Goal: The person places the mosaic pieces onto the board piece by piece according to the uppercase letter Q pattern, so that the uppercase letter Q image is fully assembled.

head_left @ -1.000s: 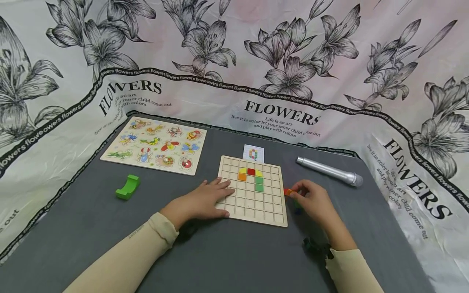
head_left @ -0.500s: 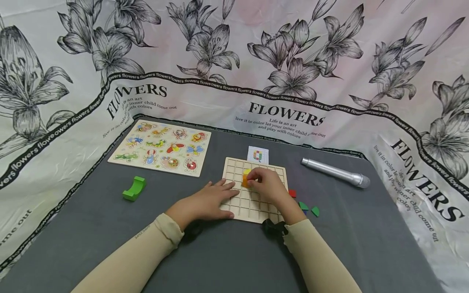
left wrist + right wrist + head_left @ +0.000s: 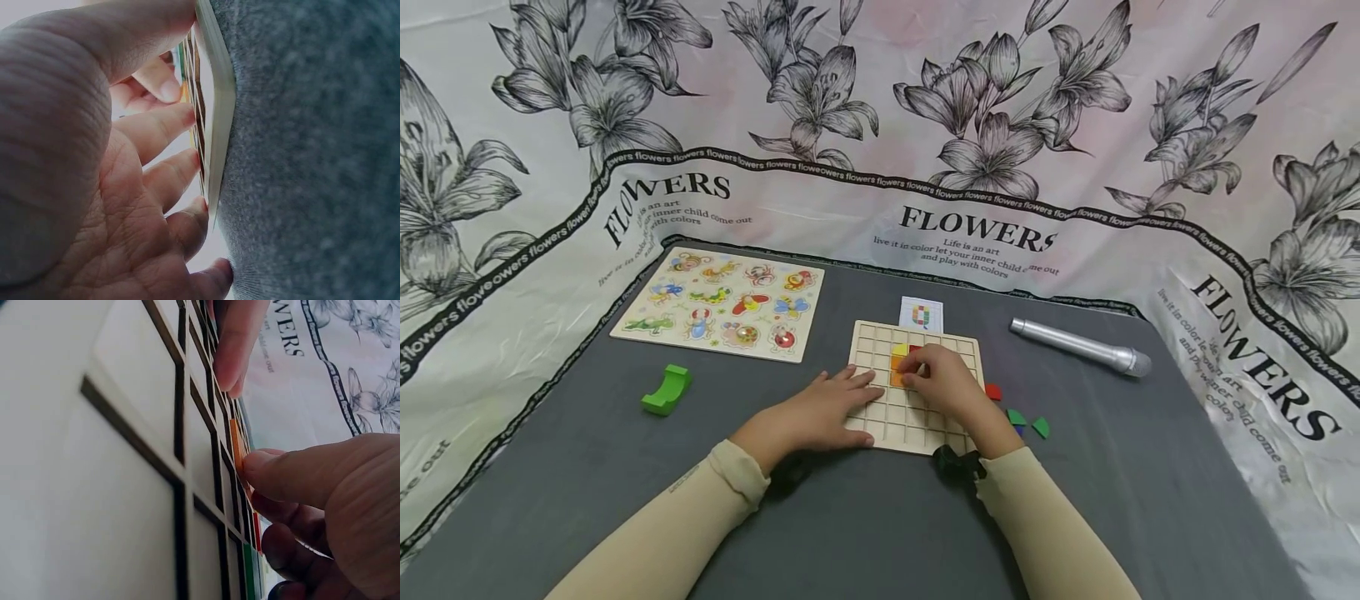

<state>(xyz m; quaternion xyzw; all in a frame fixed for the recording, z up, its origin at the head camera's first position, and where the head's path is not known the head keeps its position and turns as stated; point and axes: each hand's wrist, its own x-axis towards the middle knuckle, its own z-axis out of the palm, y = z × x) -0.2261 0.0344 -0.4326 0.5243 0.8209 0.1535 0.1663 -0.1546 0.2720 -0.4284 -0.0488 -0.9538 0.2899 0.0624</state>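
Note:
A wooden grid board (image 3: 895, 432) lies on the table with coloured tiles in its upper cells. My left hand (image 3: 820, 412) rests on the board's left edge with fingers spread. Over the board, my right hand (image 3: 951, 387) pinches an orange tile (image 3: 896, 380) at a cell below another orange tile (image 3: 897, 362). The right wrist view shows the thumb against the orange tile (image 3: 236, 442). A yellow tile (image 3: 900, 349) and part of a red tile (image 3: 915, 348) show above; the right hand hides the other tiles in the head view. A green tile (image 3: 249, 569) shows in the right wrist view.
Behind the board lies a small pattern card (image 3: 921, 315). Loose red (image 3: 993, 392), green (image 3: 1041, 427) and blue (image 3: 1019, 431) pieces lie to its right. A silver microphone (image 3: 1078, 346), an insect puzzle board (image 3: 805, 333) and a green curved block (image 3: 667, 392) are farther out.
My right hand has carried the orange tile from beside the board's right edge leftward to a cell under the first orange tile. The left hand has stayed on the board's left edge.

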